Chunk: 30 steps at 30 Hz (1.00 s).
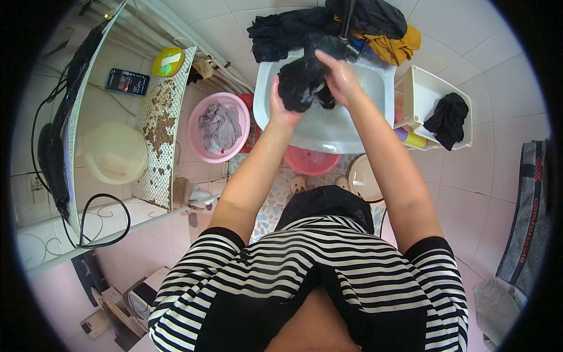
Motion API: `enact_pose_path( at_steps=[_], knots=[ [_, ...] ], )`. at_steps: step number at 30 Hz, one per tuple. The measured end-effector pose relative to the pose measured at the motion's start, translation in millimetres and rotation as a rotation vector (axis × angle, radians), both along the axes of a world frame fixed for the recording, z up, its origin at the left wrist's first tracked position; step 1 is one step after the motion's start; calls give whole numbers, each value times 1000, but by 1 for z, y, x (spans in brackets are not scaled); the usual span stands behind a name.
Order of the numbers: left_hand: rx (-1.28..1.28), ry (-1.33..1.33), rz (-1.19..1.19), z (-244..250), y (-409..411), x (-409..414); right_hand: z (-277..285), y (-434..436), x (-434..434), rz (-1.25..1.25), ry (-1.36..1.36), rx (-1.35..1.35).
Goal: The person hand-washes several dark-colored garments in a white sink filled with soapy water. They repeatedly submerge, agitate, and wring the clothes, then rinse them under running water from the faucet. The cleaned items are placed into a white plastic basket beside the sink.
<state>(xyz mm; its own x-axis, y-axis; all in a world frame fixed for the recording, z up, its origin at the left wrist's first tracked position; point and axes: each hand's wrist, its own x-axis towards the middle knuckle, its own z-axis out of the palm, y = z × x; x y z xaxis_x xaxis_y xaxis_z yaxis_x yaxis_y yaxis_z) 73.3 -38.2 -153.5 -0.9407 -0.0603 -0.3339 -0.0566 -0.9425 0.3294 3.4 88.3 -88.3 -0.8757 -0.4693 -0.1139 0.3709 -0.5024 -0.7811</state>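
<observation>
A wet black cloth (301, 83) with whitish suds on it is held over the white washbasin (325, 140). My left hand (281, 105) cups its lower left side from beneath, palm up. On the right, my right hand (338, 77) grips the cloth's other side, with a finger stretched out along its top. Both hands look wet. A dark faucet (349, 26) rises behind the cloth at the basin's back. The garment's exact kind is not clear, as it is bunched up.
Black garments (286, 31) and a mustard cloth (398, 44) lie on the basin's back ledge. At left is a pink basin (193, 127) holding greyish cloth (220, 125). A white rack (418, 88) at right carries a black cloth (448, 116). Below sits a red-pink basin (312, 163).
</observation>
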Motion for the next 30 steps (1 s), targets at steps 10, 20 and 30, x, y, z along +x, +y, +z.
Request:
enact_pose_path(
  at_steps=[10, 20, 30],
  knots=[
    [-173, -213, 74, -27, -37, -24, -110, 110, 41, 518, -111, 844],
    [-180, 274, -121, 231, 5, -78, -46, 156, 51, 181, 219, 841],
    [-449, 540, -136, 326, 14, -80, -51, 191, 52, 60, 175, 802]
  ],
)
